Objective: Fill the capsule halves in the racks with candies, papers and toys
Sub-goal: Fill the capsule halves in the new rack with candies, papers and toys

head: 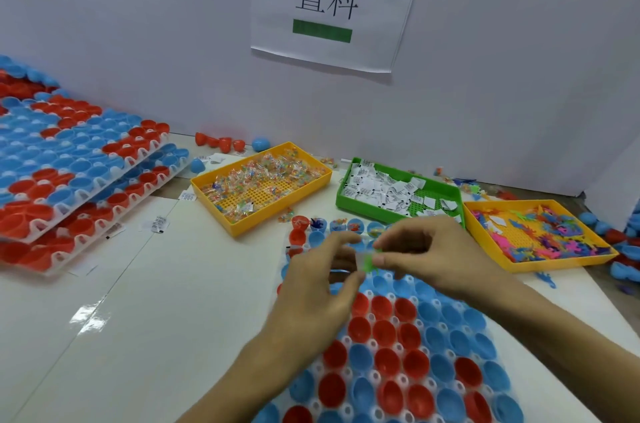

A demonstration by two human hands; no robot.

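Observation:
A white rack [377,384] of red and blue capsule halves lies in front of me. Some halves in its far row hold small items. My left hand [322,280] and my right hand [419,253] meet above the rack's far part. Both pinch a small green toy [370,261] between their fingertips. Behind the rack stand a yellow tray of wrapped candies [207,185], a green tray of folded papers [446,188] and a yellow tray of coloured toys [485,228].
Stacked racks [69,166] of red and blue halves lie at the left. Loose capsule halves [221,143] sit along the white wall and at the far right edge. A few stray papers [157,223] lie on the white tabletop. A paper sign hangs on the wall.

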